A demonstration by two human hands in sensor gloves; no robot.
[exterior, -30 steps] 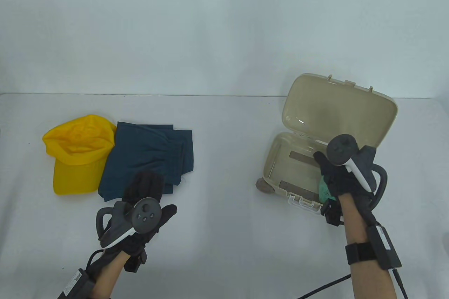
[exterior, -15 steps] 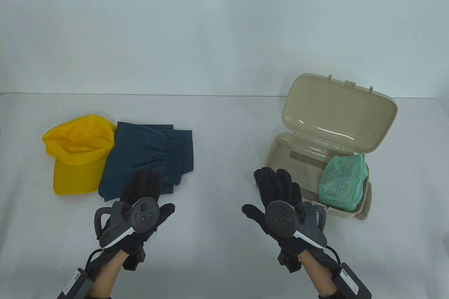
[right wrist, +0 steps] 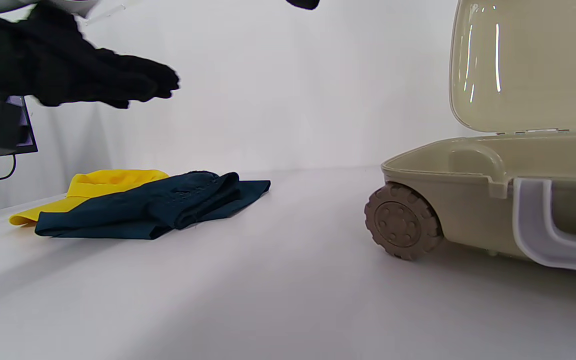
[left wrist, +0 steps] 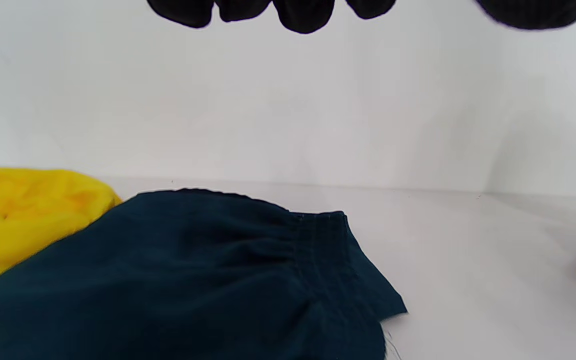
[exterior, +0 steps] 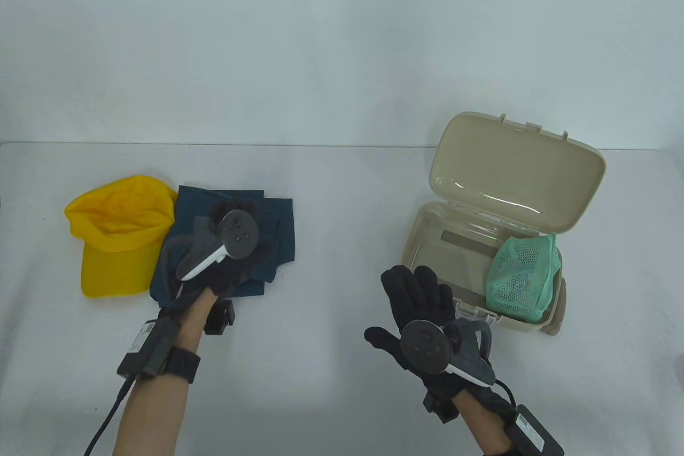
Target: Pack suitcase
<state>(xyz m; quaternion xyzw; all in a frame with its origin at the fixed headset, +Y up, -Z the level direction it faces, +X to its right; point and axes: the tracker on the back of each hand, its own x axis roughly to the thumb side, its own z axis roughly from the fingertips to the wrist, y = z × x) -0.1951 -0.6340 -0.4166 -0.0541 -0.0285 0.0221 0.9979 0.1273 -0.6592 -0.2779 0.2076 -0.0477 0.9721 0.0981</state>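
Folded dark blue shorts (exterior: 200, 205) lie at the left of the table, partly over a yellow cap (exterior: 115, 231). My left hand (exterior: 235, 210) hovers over the shorts, fingers stretched out flat and holding nothing; the right wrist view shows it (right wrist: 133, 82) above the cloth. The shorts (left wrist: 193, 280) fill the lower left wrist view. A beige suitcase (exterior: 422, 215) stands open at the right with a green mesh item (exterior: 523, 274) in its right end. My right hand (exterior: 414, 285) is spread open and empty at the suitcase's front left corner.
The suitcase lid (exterior: 513, 172) stands upright behind the tub. A wheel (right wrist: 402, 221) and a white front handle (right wrist: 543, 235) show in the right wrist view. Bare white table lies between the shorts and the suitcase. A cable trails from each wrist.
My right hand left the green mesh item in the suitcase and drew back to its front left corner. My left hand moved forward from the table's front to above the shorts.
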